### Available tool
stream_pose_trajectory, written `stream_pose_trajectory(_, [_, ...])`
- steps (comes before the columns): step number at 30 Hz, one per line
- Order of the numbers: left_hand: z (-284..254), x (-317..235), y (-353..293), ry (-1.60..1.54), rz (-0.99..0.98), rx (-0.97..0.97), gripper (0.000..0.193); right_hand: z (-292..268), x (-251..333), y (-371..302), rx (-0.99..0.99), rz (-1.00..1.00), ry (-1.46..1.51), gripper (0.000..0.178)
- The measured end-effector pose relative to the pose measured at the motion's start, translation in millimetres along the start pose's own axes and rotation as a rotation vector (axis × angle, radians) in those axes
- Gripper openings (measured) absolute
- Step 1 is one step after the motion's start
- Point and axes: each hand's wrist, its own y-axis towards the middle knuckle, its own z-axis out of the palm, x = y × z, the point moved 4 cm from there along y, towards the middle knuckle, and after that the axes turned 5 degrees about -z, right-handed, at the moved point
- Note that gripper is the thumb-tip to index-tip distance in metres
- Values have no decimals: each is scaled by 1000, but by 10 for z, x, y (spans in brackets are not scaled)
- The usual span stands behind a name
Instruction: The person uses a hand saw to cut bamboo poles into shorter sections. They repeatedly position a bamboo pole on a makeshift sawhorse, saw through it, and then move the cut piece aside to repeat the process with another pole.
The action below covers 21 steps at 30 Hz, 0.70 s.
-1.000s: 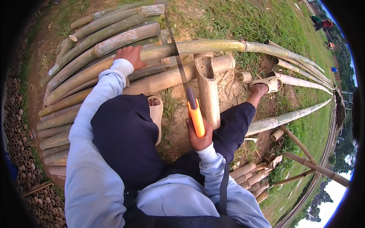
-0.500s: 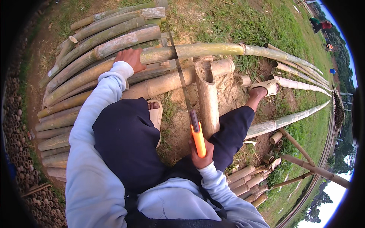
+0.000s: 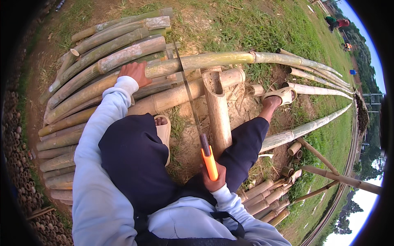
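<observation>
A long bamboo pole runs from beside my left hand to the far right. My left hand is closed round its left end, fingers over the top; the underside of the grip is hidden. My right hand grips the orange handle of a handsaw. Its long, thin blade crosses the pole a short way right of my left hand, with the tip beyond it. Below the pole lies a thick bamboo length, and a bamboo piece with a notched end leans against it beside my right leg.
Cut bamboo lengths are stacked at the left. Long poles stretch over the grass at the right. Short pieces lie near my right forearm, by a bamboo frame. My sandalled feet stand either side of the notched piece. People are far off.
The saw has slid back toward me across the pole, my right hand with it. My left hand keeps its hold on the pole. The whole view has shifted slightly.
</observation>
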Motion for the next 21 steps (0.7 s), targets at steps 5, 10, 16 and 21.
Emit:
stream_pose_trajectory(5, [37, -154, 12, -6, 43, 6, 64, 481, 19, 1668, -25, -152, 31, 20])
stream_pose_trajectory(10, [107, 70, -26, 6, 9, -49, 58, 225, -68, 531, 37, -32, 44, 18])
stream_pose_trajectory(16, [13, 41, 9, -4, 3, -40, 60, -145, 131, -163, 16, 20, -38, 26])
stream_pose_trajectory(21, [53, -198, 21, -15, 7, 40, 66, 465, 58, 1633, -85, -177, 57, 22])
